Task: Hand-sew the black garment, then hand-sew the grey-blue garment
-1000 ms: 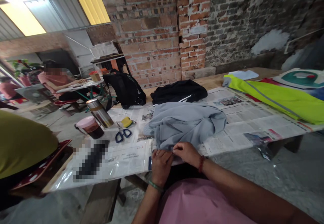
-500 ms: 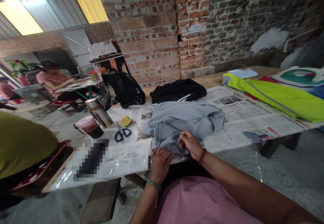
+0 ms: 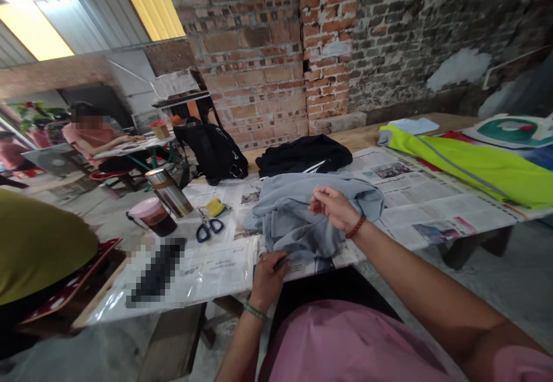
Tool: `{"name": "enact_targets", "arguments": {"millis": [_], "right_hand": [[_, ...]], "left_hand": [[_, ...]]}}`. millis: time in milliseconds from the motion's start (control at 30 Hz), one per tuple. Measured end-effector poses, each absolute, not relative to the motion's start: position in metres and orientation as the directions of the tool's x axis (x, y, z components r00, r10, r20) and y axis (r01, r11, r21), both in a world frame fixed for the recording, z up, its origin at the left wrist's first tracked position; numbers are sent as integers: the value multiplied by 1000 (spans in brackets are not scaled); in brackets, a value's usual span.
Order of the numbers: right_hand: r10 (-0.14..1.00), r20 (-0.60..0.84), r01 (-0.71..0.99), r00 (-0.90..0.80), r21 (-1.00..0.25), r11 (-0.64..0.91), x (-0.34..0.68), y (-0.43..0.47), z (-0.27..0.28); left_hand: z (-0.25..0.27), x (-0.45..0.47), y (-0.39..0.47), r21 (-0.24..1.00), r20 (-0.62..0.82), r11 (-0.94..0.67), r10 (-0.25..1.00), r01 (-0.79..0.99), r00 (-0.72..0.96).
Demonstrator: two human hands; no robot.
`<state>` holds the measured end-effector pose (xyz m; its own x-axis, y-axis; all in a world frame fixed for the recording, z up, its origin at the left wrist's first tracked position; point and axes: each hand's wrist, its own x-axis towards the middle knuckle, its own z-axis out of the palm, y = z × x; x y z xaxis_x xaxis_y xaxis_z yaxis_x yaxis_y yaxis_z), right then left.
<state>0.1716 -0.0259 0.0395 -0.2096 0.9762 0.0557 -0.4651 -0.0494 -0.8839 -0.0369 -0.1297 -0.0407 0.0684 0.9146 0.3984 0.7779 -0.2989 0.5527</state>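
Note:
A crumpled grey garment (image 3: 298, 197) lies on the newspaper-covered table in front of me. My left hand (image 3: 268, 275) is closed at its near left edge, on a small dark thing (image 3: 280, 262) whose kind I cannot make out. Raised over the middle of the garment, my right hand (image 3: 332, 206) is closed in a pinch. A faint pale sliver shows at its fingertips, too small to name. To the left lie scissors (image 3: 209, 229) with dark blue handles, beside a yellow object (image 3: 215, 207).
Behind the garment are a black garment (image 3: 305, 154) and a black backpack (image 3: 211, 151). A steel flask (image 3: 168, 192) and a lidded cup (image 3: 153, 218) stand at left. A neon-yellow garment (image 3: 466, 163) and an iron (image 3: 510, 129) are at right. A person (image 3: 38, 244) sits close on the left.
My right hand has risen away from the near edge of the grey garment, up and slightly right. My left hand has shifted slightly down and left, and the dark thing now shows in it.

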Motion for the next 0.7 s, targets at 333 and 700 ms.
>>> {"name": "enact_targets", "arguments": {"millis": [333,700], "right_hand": [[978,63,-493,-200,-869,-45,170,-28,35],[867,138,214,-480,-939,268,149,-58,-12]], "left_hand": [[-38,-35,-130,604,378,-264,925,752,21],[-38,-34,-130,613,368,-298,927,732,69]]}}
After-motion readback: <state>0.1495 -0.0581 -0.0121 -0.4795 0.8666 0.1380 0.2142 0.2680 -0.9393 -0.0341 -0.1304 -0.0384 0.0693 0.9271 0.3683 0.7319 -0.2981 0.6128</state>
